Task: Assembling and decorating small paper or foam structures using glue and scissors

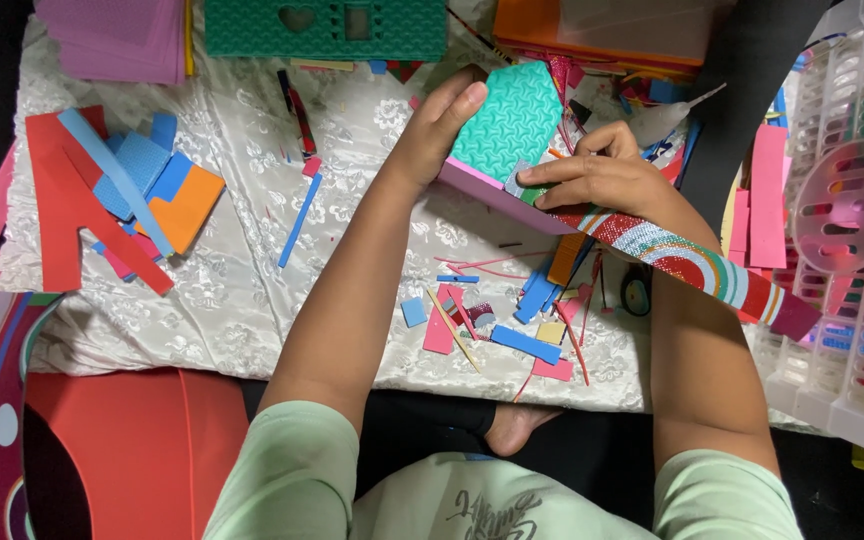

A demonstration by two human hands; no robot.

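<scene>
Head view, near to far: pale green sleeves (297, 470) lowest, bare foot (512, 425) tucked between forearms. Foam scraps (522, 340) scattered on white patterned cloth (232, 290). Beyond, right hand (597, 175) pinching glittery striped strip (692, 265) against teal foam house piece (512, 120). Left hand (442, 125) clasped around that piece's left edge, thumb pressed on top. Farthest back, green foam house cutout (327, 28); white plastic basket (852, 240) at right.
</scene>
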